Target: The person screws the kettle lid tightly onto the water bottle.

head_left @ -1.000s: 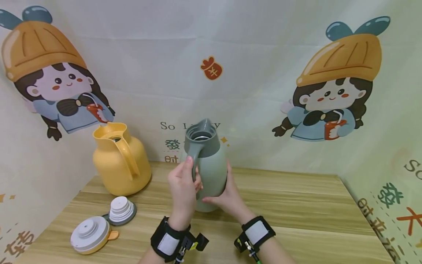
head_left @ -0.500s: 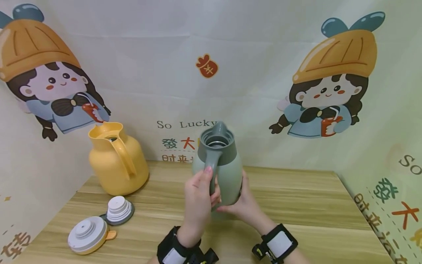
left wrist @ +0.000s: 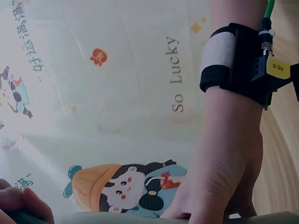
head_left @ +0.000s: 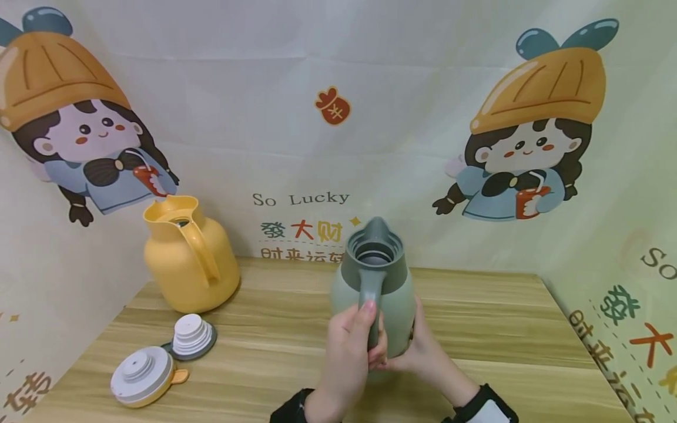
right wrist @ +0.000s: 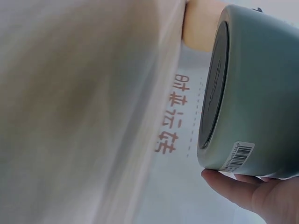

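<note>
Presently gripping the green jug (head_left: 395,305) near upright and clear of the table (head_left: 502,317), by its person-facing handle (head_left: 372,285) in the left hand (head_left: 346,352) and round its lower body (right wrist: 266,93) in the right hand (head_left: 423,355), touching both.

You have a smooth, matt green vacuum jug (head_left: 399,305) and a smooth, satin-sheened yellow plastic jug (head_left: 182,267). Your worktop (head_left: 492,314) shows wood grain; the backdrop (head_left: 238,111) looks like creased cloth.
</note>
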The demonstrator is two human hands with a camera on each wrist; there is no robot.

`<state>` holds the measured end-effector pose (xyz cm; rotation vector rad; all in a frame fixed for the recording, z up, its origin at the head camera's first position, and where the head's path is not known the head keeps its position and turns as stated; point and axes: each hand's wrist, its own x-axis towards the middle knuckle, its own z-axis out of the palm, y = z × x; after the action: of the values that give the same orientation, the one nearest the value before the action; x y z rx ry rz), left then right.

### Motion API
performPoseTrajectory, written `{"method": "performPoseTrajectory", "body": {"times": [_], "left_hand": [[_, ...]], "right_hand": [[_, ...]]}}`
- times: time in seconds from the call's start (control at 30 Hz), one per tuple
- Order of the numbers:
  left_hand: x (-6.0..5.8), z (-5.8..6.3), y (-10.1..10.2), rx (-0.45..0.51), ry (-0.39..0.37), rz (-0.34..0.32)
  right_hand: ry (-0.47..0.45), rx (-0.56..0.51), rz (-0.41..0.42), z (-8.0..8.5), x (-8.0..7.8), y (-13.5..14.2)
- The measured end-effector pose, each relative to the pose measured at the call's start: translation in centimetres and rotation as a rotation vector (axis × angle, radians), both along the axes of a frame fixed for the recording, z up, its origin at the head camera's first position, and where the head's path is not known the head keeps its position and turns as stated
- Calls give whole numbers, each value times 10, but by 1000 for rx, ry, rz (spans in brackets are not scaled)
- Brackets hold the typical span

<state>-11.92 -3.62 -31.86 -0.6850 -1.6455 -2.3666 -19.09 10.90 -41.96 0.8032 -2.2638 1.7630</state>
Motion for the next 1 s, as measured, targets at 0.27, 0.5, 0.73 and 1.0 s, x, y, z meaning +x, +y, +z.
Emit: {"method": "performPoseTrajectory", "body": {"times": [0.27, 0.5, 0.73, 1.0], "left_hand": [[9, -14, 10, -20, 12, -45], [16, -22, 17, -19, 32, -55], [19, -26, 18, 10, 41, -95], [22, -31, 21, 3, 7, -90]], "right_hand": [[47, 26, -4, 4, 23, 9], [-9, 3, -21, 8, 38, 13], [9, 22, 0, 6, 40, 17], [-39, 13, -11, -9, 38, 21]]}}
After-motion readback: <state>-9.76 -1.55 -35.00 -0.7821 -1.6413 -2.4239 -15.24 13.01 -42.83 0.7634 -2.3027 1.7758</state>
